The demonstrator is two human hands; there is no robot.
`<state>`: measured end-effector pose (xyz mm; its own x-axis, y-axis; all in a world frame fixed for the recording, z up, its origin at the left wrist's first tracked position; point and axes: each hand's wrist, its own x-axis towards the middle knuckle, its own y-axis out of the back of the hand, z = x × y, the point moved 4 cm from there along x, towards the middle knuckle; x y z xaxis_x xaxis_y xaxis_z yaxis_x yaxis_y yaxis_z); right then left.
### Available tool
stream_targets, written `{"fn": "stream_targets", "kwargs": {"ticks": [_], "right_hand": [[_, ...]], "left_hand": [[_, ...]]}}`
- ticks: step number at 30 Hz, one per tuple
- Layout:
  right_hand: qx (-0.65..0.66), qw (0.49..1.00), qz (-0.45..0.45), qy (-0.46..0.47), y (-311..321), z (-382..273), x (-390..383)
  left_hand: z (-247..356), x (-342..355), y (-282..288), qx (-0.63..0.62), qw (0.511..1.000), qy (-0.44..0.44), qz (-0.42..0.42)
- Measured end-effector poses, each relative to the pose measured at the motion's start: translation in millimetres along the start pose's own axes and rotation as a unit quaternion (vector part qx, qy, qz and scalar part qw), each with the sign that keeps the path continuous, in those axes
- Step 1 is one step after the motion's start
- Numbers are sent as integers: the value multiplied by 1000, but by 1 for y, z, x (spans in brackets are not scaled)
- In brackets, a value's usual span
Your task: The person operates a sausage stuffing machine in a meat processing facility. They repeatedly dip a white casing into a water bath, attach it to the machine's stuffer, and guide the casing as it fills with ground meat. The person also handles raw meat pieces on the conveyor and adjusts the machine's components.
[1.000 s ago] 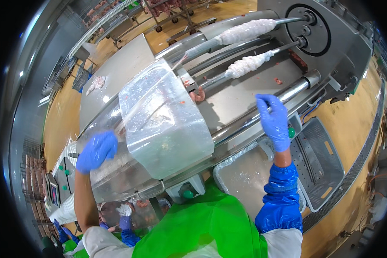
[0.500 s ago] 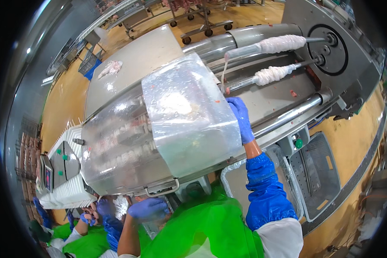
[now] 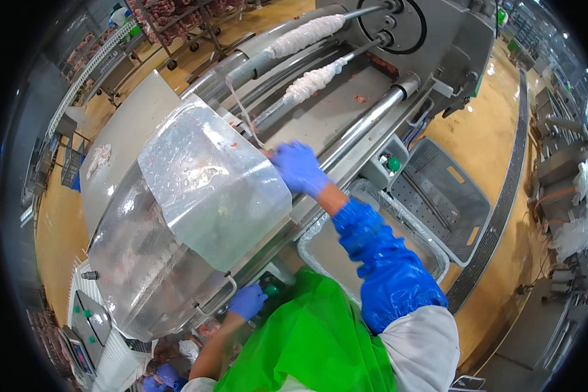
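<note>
My right hand [image 3: 298,168], in a blue-violet glove, is at the right edge of a clear plastic cover [image 3: 209,176], near the open end of the lower metal tube [image 3: 273,114]. Its fingers look curled and are slightly blurred; what they grip is hidden. A pale strand [image 3: 240,108] hangs from the upper tube toward that hand. Whitish gathered casing is bunched on the upper tube [image 3: 307,36] and on the lower one [image 3: 317,80]. My left hand [image 3: 248,302], gloved alike, has its fingers stretched to a green button [image 3: 270,289] below the cover's handle [image 3: 219,297].
A grey perforated crate [image 3: 438,202] and a plastic-lined tub [image 3: 326,251] stand right of my apron. Another green button [image 3: 393,164] sits on the machine's front. A white slatted conveyor [image 3: 121,356] and a co-worker's gloved hand [image 3: 166,377] are at lower left.
The view has turned, so the machine appears tilted and shifted left. My left hand has moved forward from before the apron to the green button. My right hand stays by the cover's edge, more fully visible.
</note>
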<state>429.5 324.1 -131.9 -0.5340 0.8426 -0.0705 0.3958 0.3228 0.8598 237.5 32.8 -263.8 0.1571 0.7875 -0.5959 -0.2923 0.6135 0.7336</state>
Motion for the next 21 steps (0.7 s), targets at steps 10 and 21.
{"fn": "stream_targets", "kwargs": {"ticks": [10,21], "right_hand": [[-148,832,421,-330,-19,338,-128],[-128,796,425,-412,-33,385,-97]], "left_hand": [[-1,11,-21,63,998,-5,11],[-15,23,-34,100,994,-28,33]]}}
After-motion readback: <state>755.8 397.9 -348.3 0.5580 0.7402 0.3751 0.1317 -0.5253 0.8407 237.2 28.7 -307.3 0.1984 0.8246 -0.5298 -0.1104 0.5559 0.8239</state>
